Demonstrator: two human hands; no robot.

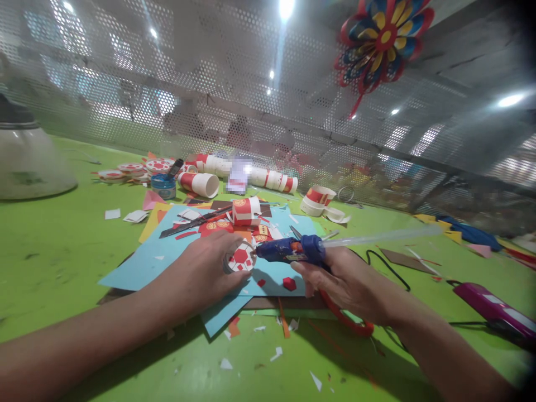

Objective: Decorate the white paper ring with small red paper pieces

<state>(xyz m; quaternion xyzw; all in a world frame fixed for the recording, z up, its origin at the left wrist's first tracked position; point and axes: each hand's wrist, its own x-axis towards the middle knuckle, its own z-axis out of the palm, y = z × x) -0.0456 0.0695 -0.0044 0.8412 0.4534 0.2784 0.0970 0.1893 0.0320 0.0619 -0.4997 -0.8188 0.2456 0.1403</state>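
Note:
My left hand [209, 265] is wrapped round a small paper disc [242, 257], white with a red soccer-ball pattern. In my right hand [347, 279] is a blue hot glue gun [288, 249] with a clear glue stick [385, 237] sticking out of its back. The nozzle points left and meets the disc's right edge; whether it touches cannot be told. Beneath both hands lie light-blue paper sheets [138, 265], with a red paper piece [289, 284] near the glue gun. A cut red-and-white paper cup [246, 211] stands just beyond the left hand.
Red-handled scissors [355, 326] lie under my right wrist. A magenta power strip [494, 307] sits at right, with black cords. Toward the back are a blue jar [163, 187], several paper cups [199, 184] and patterned discs [159, 165]. Paper scraps [276, 353] litter the green table [138, 357].

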